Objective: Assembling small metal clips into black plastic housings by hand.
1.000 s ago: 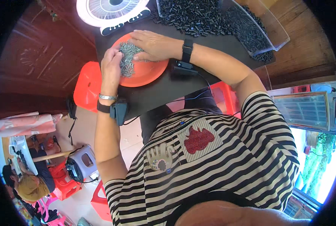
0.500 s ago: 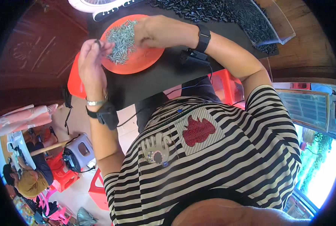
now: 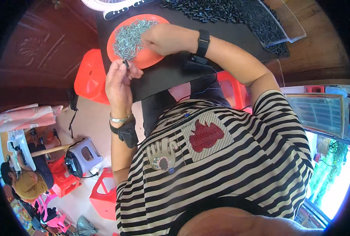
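Note:
My left hand [image 3: 120, 80] is closed in a pinch at the plate's near left edge, with a small black cylindrical piece [image 3: 126, 64] between thumb and fingers. Over the orange-red plate [image 3: 147, 61] my right hand [image 3: 168, 39] has its fingers curled together beside a heap of small silvery screws [image 3: 128, 39]. Its fingertips are hidden behind the knuckles, so I cannot make out what they hold. The plate rests on a dark tabletop [image 3: 147, 84].
Many small black pieces [image 3: 206, 11] lie heaped at the far right, partly inside a clear plastic tray [image 3: 287, 19]. A white round-framed object [image 3: 110, 6] stands at the far left. Red stools [image 3: 90, 76] flank the table. Another person [image 3: 27, 183] sits at the lower left.
My left hand has moved right and nearer to me, off the screws to the plate's near edge. My right hand has shifted slightly left. The view has tilted a little.

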Demonstrator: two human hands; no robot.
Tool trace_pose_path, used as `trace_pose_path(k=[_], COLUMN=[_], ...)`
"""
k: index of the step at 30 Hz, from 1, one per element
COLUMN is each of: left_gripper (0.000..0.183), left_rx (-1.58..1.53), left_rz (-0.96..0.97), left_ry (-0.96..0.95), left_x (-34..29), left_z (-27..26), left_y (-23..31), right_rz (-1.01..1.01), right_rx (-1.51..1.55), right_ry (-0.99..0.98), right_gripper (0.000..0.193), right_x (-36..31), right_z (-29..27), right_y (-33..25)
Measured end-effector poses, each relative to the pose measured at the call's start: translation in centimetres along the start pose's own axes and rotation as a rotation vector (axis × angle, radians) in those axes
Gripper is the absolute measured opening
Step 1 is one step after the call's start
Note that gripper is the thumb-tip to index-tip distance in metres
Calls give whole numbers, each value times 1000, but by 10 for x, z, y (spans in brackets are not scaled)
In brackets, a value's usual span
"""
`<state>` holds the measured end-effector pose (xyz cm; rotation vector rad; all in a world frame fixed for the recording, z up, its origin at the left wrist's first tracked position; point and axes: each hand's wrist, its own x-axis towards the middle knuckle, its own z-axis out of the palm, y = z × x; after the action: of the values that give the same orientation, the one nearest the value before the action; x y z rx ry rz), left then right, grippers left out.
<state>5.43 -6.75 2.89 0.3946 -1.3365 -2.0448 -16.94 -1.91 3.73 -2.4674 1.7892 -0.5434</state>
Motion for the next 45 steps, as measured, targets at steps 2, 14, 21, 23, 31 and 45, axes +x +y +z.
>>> trace_pose_path(k=[2,14,21,23,31,45], left_gripper=[18,18,19,21,22,19], left_rx=[5,84,104,116,171,-12], left_rz=[-14,-35,13,8,5,-15], left_ry=[-10,-31,-98,-93,-97,-13], left_x=[-2,-5,-3,-2,-4,12], left_z=[1,16,28,30,32,41], left_y=[-2,-5,-1,-1,-6,-13], right_rz=[181,310,221,185,72,298], right_rx=[185,965,1098,1039,1141,950], right_ry=[14,12,-49,-96,-154,120], right_gripper=[8,21,19,18,14,13], right_x=[5,5,-3,-4,-9,-20], right_z=[-7,-33,-49,-50,-54,-39], right_y=[-4,-15,-43,-45,-52,-52])
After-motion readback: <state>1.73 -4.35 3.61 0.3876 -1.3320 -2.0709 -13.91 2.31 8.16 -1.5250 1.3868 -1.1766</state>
